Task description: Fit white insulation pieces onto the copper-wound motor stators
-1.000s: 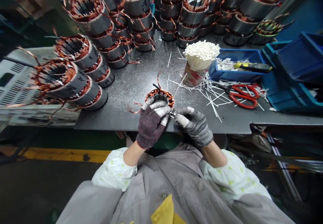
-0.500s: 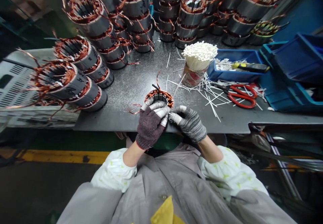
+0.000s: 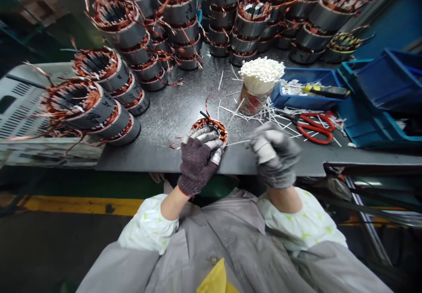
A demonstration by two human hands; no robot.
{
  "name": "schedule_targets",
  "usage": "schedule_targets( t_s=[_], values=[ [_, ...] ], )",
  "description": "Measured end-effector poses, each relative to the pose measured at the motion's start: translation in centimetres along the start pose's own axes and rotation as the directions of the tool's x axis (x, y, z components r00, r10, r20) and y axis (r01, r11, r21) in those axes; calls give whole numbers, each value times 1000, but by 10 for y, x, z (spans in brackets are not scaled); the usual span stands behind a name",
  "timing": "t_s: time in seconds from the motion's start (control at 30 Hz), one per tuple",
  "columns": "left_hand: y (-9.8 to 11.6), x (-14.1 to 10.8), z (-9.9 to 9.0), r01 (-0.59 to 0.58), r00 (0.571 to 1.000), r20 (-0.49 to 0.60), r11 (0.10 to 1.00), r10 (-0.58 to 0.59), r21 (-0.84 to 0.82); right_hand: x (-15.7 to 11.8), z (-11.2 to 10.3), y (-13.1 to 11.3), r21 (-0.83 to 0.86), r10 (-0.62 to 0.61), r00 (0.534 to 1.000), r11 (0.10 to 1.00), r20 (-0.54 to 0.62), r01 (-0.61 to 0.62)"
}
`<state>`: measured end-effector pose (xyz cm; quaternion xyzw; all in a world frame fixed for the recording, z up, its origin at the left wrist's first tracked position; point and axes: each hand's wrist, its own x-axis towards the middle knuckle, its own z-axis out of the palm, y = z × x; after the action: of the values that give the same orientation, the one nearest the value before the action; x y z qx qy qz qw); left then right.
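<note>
On the bench before me stands a motor stator (image 3: 220, 128) with copper windings, a black sleeve and loose wire ends. My left hand (image 3: 200, 156), in a dark maroon glove with taped fingers, is closed over its near side and covers part of the ring. A thin white cord (image 3: 238, 143) stretches from the winding near my left fingertips out to the right. Its far end is in my right hand (image 3: 275, 154), which wears a grey glove with taped fingers and is blurred by motion. The fingers there are bent around the cord.
Stacked stators (image 3: 89, 104) stand at left and along the back. A bundle of white sticks (image 3: 260, 75) fills a cup, with loose ones scattered around it. Red-handled scissors (image 3: 316, 128), a blue tray (image 3: 310, 104) holding a yellow-black tool (image 3: 326, 91), and blue bins (image 3: 379, 126) lie right.
My right hand has moved right, away from the stator, drawing the white cord out straight. My left hand stays on the stator, its fingers lying slightly flatter over the ring.
</note>
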<state>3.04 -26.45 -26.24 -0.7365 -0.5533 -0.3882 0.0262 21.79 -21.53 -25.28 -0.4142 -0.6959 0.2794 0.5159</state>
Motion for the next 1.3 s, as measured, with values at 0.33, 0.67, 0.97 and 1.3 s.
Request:
schedule_targets(
  t_s=[0.33,0.67,0.97,1.3],
  values=[
    [-1,-4,12,31,999,6,996,-32,78,6,4,27,-278,-446,803,775,395,567],
    [-7,-16,-2,-89,996,22,986,86,140,27,31,9,-199,-131,918,956,374,218],
    [-50,12,-41,-391,900,354,826,253,406,6,43,14,-111,-23,916,991,401,74],
    [-39,9,-40,-415,900,199,902,387,122,41,35,41,176,-171,836,980,522,90]
  ],
)
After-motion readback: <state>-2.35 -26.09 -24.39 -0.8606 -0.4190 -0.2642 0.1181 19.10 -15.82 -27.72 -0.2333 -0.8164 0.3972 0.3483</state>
